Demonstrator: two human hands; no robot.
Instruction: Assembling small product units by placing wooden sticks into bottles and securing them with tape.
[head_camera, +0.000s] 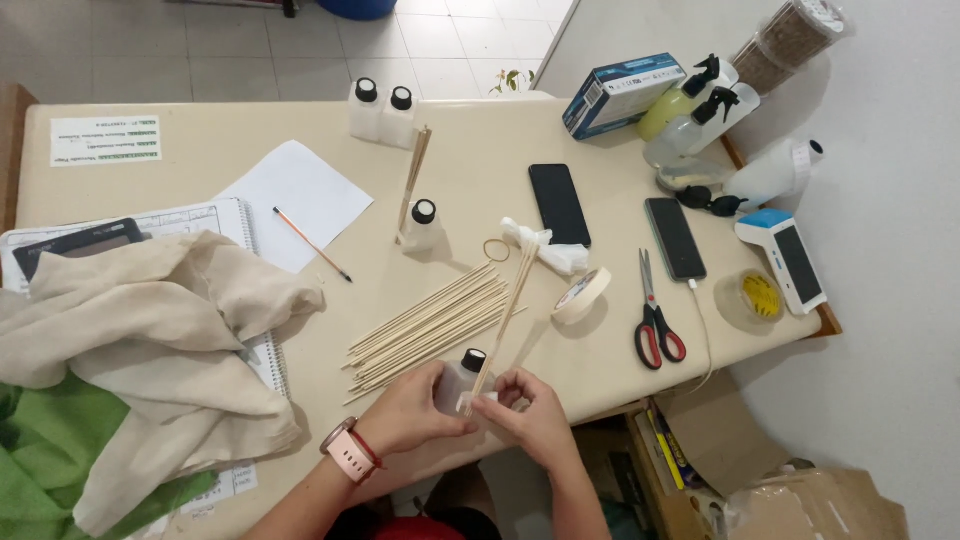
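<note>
Bottle with black cap sits clasped in our left hand at the surface edge. Our right hand pinches thin sticks against it.

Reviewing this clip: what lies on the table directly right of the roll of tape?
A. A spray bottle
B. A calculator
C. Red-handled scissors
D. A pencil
C. The red-handled scissors lie just right of the roll of tape, blades pointing away from the person, beside a black phone.
</note>
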